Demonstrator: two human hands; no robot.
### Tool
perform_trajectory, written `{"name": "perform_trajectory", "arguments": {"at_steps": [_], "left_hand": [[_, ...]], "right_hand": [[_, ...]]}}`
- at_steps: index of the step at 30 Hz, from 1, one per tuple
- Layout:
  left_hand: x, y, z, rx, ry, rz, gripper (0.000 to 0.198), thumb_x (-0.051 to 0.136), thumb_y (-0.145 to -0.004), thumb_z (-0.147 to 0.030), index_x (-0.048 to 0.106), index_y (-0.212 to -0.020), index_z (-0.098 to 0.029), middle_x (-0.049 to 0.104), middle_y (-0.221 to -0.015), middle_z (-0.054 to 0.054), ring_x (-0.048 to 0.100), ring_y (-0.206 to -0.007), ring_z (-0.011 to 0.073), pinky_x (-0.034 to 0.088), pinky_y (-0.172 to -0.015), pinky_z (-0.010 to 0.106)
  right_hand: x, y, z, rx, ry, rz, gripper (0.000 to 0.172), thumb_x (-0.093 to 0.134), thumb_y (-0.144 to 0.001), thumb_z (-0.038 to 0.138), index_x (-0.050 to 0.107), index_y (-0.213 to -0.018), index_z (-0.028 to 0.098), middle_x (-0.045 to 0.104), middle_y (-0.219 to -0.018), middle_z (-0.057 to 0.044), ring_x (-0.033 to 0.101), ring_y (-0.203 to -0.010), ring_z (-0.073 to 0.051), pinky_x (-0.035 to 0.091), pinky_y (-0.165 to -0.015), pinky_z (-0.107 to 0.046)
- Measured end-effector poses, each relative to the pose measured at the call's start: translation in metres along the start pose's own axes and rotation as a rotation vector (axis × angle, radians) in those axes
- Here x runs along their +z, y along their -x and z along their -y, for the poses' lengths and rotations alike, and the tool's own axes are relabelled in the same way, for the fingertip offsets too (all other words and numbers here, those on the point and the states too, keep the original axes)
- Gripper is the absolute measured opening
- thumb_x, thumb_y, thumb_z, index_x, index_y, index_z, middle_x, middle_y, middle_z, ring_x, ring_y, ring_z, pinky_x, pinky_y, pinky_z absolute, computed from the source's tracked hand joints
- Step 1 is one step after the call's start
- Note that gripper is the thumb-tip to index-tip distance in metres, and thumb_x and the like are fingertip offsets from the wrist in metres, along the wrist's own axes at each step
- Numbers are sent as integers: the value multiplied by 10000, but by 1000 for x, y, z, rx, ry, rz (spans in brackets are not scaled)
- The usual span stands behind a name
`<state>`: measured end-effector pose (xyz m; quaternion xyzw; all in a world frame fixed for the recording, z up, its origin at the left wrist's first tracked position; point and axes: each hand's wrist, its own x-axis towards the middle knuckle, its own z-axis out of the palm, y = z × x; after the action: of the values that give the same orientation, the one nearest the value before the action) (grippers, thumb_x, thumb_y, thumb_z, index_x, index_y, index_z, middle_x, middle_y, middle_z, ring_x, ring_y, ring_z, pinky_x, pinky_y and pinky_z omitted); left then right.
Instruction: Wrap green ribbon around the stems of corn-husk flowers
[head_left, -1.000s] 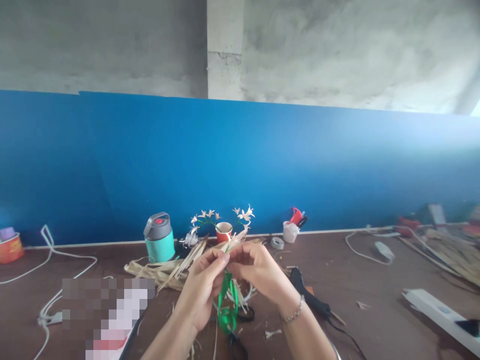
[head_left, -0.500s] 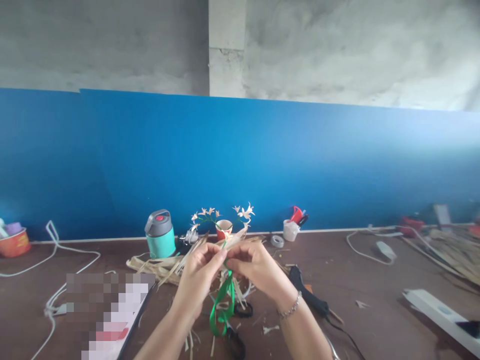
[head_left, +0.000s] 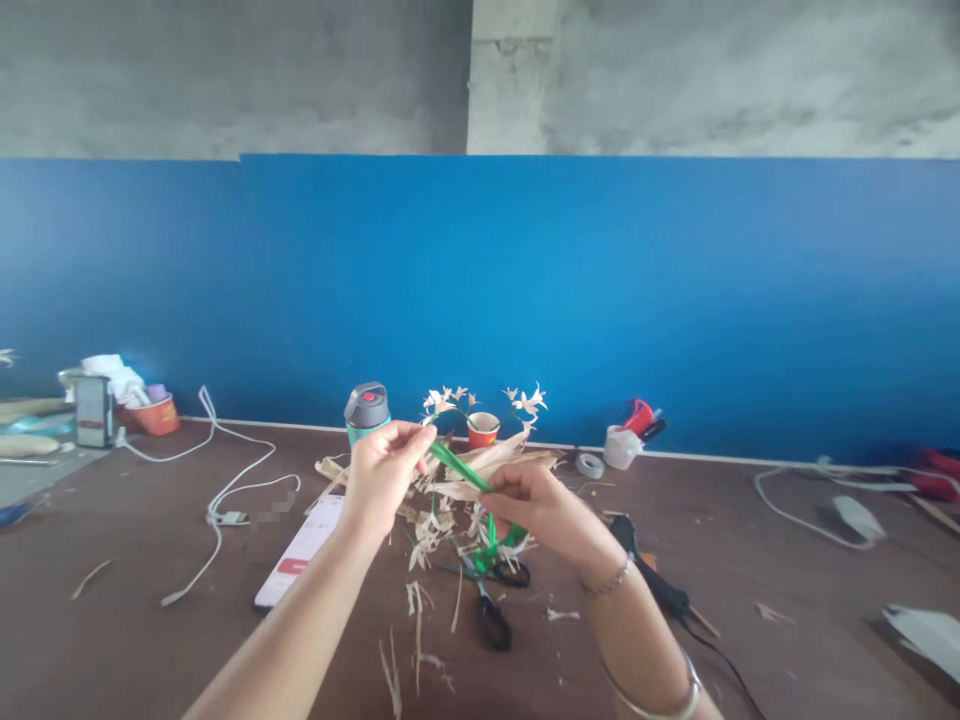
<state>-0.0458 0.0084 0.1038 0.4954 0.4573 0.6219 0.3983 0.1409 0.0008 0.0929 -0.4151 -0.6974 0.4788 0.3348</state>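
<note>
My left hand pinches one end of a green ribbon. A short way to the right, my right hand grips the same ribbon between thumb and fingers, so the stretch between them runs taut and slanted. Its loose tail hangs below my right hand, over scissors with black handles. Pale husk flowers lie on the table beneath my hands. A white flower shows just above my left fingertips; whether I hold its stem I cannot tell.
Behind my hands stand a paper cup with flower stems and a teal flask. Dry husks lie before the cup. A phone is at left, a black glue gun at right, near a tape roll.
My hands were close together and have moved apart, drawing the ribbon out straight between them. The view has shifted left, bringing more of the table's left end into sight.
</note>
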Motion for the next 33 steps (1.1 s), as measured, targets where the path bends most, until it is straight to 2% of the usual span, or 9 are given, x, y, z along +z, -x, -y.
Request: {"name": "perform_trajectory", "arguments": {"at_steps": [5, 10, 13, 15, 17, 20, 23, 27, 33], "left_hand": [[-26, 4, 19, -47, 94, -94, 241, 697, -663, -342, 604, -701, -123, 476, -440, -49, 338, -375, 33, 218, -374, 163], [-39, 13, 48, -171, 240, 2, 269, 702, -662, -353, 552, -623, -133, 453, -452, -60, 353, -400, 28, 192, -370, 139], [-40, 16, 62, -252, 328, 23, 293, 727, -633, -354, 526, -620, -140, 441, -489, -72, 350, -399, 15, 177, -366, 129], [-41, 18, 66, -320, 379, 30, 323, 758, -586, -350, 512, -597, -139, 404, -460, -86, 308, -376, 5, 157, -353, 126], [-42, 20, 62, -371, 453, 35, 346, 788, -539, -334, 504, -576, -141, 328, -413, -106, 252, -357, -1, 126, -341, 122], [-44, 28, 45, -447, 576, 96, 324, 791, -542, -340, 560, -632, -131, 331, -435, -108, 194, -354, -15, 129, -335, 117], [-46, 38, 25, -516, 648, 154, 300, 806, -530, -285, 569, -611, -120, 433, -532, -75, 180, -360, -37, 136, -338, 119], [-44, 43, 16, -566, 612, 266, 281, 787, -571, -297, 580, -594, -108, 422, -527, -64, 185, -363, -38, 120, -350, 129], [-34, 36, 21, -499, 443, 288, 305, 768, -583, -353, 559, -594, -132, 326, -443, -86, 202, -363, -4, 77, -372, 164]], "right_hand": [[-18, 6, -7, 58, 198, 164, 267, 599, -734, 335, 608, -528, 165, 621, -489, -3, 444, -413, -78, 298, -418, -205], [-19, 16, -11, 250, 199, 506, 267, 649, -677, 378, 636, -519, 163, 627, -472, 5, 450, -387, -67, 297, -376, -164], [-13, 21, -23, 360, 139, 614, 276, 682, -634, 424, 668, -580, 154, 630, -478, 9, 466, -356, -61, 312, -363, -150], [-7, 19, -36, 339, 74, 547, 313, 656, -657, 459, 672, -628, 147, 652, -531, -9, 486, -347, -67, 311, -357, -155], [-1, 10, -48, 285, 45, 323, 351, 542, -748, 489, 675, -730, 165, 687, -643, -29, 479, -330, -71, 303, -351, -174], [14, -13, -61, 149, 282, -53, 327, 490, -790, 363, 651, -588, 162, 651, -544, -22, 476, -351, -92, 316, -380, -195], [33, -37, -66, -17, 559, -256, 231, 519, -756, 236, 663, -586, 172, 665, -580, -32, 569, -526, -140, 378, -522, -219], [61, -60, -73, 95, 704, -299, 259, 546, -751, 285, 662, -540, 189, 650, -543, -41, 592, -566, -169, 356, -535, -235], [86, -70, -82, 145, 710, -341, 190, 580, -698, 180, 644, -520, 183, 657, -578, -66, 614, -604, -195, 334, -511, -240]]}}
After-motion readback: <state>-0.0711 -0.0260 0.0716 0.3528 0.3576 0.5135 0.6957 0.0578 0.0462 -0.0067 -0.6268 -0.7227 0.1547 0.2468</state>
